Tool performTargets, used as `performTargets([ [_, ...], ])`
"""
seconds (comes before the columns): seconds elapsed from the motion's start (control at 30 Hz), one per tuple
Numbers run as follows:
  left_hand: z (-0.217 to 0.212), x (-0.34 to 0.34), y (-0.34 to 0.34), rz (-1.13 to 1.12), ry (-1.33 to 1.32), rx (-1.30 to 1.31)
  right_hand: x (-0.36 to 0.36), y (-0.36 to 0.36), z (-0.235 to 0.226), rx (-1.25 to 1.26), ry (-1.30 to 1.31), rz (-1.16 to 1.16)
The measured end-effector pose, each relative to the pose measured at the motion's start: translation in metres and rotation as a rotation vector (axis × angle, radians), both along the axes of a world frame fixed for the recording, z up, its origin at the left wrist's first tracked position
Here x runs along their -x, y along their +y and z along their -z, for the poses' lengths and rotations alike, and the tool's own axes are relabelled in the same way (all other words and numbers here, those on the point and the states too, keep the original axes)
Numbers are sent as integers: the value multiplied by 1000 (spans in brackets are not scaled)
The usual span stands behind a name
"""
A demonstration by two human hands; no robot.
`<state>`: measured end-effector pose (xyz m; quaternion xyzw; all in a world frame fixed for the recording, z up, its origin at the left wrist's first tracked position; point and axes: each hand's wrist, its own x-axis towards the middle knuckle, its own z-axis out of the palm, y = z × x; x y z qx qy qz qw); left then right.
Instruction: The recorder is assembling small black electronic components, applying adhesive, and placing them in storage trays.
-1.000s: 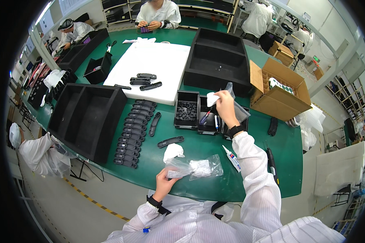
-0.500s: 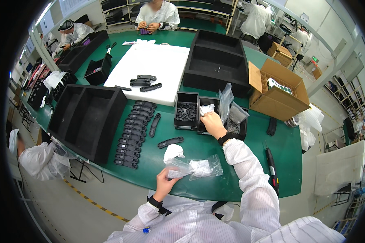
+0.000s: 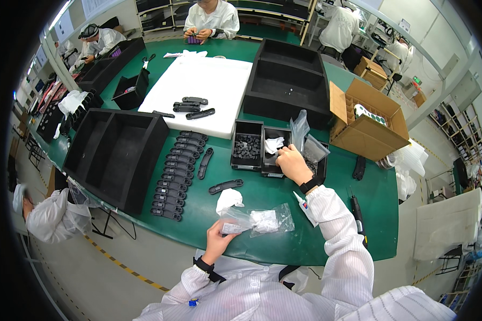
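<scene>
My left hand (image 3: 218,241) is closed on the left end of a clear plastic bag (image 3: 285,218) at the table's front edge; white items show inside. Over the middle black bin (image 3: 273,172) is my right hand (image 3: 295,164), its fingers bent down at the right side of that bin. What they pinch, if anything, I cannot make out. A crumpled white piece (image 3: 273,144) lies in the same bin, just left of the fingers. Small black parts (image 3: 247,147) fill the bin to the left. A crumpled white wad (image 3: 230,200) lies beyond my left hand.
Black curved handle-like pieces (image 3: 172,177) form a column on the left, beside a black divided tray (image 3: 110,160). Several more rest on a white foam board (image 3: 198,80). Right: a cardboard box (image 3: 369,128), an electric screwdriver (image 3: 357,214), a white tube (image 3: 304,207) by my sleeve.
My right hand has shifted right within the bin, away from the crumpled white piece. The right forearm moved right too, uncovering the white tube. My left hand keeps its place on the bag.
</scene>
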<state>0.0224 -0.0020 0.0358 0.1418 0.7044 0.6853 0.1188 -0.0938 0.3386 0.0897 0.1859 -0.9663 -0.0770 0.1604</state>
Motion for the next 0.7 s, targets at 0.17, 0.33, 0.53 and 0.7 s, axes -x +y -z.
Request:
performTargets([
  [0.17, 1, 0, 3, -8, 59, 26, -5, -4, -3, 61, 12, 39],
  [0.33, 7, -2, 1, -41, -128, -56, -34, -55, -38, 942, -209, -33],
  [0.53, -11, -4, 0, -41, -101, -37, -112, -119, -66, 1178, -658, -88],
  [0.7, -41, 0, -1, 25, -29, 144, -132, -118, -68, 1242, -616, 94],
])
